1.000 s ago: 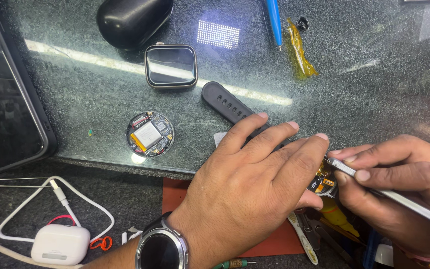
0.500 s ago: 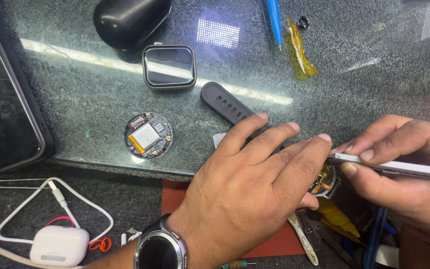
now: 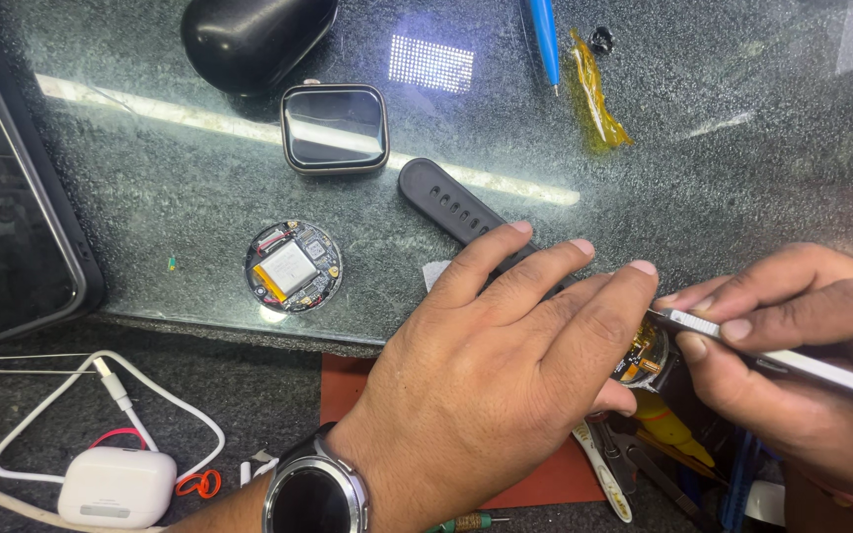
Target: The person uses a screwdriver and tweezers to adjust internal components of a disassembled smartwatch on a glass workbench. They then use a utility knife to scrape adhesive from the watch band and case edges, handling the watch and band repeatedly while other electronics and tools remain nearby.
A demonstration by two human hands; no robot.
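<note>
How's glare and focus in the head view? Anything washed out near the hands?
Head view: sharp overall. A bright strip reflection crosses the glass worktop, and a dotted light patch glares near the square watch. The left hand covers most of the round part being worked; the right hand holds a white tool, legible, not washed out.

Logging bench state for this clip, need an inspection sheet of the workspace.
Surface: dark speckled glass top, light glare across it.
Job's things: small round gold-toned module, mostly hidden under the left hand; white slim tool tip at it.
Clutter: opened round watch body, square watch face, black strap, black case, blue pen, yellow tape strip.
Hands: left pressed flat; right hand fingers pinch the tool.
Cables: white cable into white earbud case.
Surroundings: tablet edge, red mat.
</note>
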